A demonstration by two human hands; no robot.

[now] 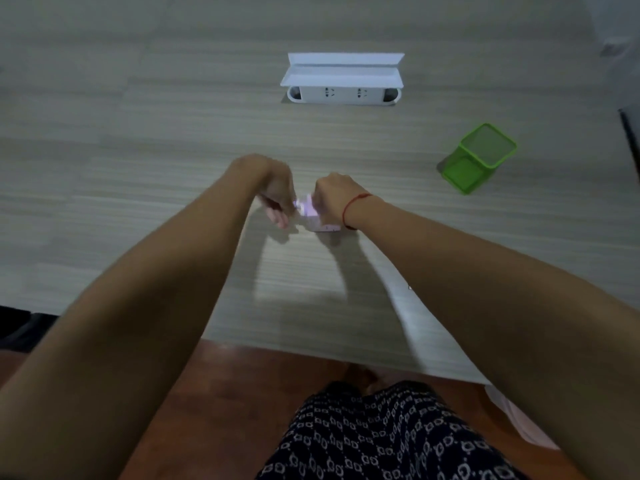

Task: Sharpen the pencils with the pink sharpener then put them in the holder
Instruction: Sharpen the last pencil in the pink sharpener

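**Hold the sharpener still and feed the pencil in straight**

Head view: the right hand (332,194) is curled down over the pink sharpener (317,220) and grasps it from above, pinning it to the table (138,133). Only the sharpener's near pink edge and a pale lilac part on its left side show below the knuckles. A red string bracelet (353,206) circles that wrist. The left hand (273,188) is just left of the grip with its fingers bent toward the lilac part. It is motion-blurred, so I cannot tell whether it pinches something or only touches. No pencil can be made out.

The step in hand appears to be the sharpening itself. To do it well, the right hand should probably press straight down so the body cannot skid or tip. The left hand should work in line with the opening, turning evenly and without sideways force, which could snap a lead.

The green mesh holder (479,157) stands well apart, beyond and right of the grip, with its mouth open. A white socket box (343,93) with its flap raised lies straight beyond the grip.
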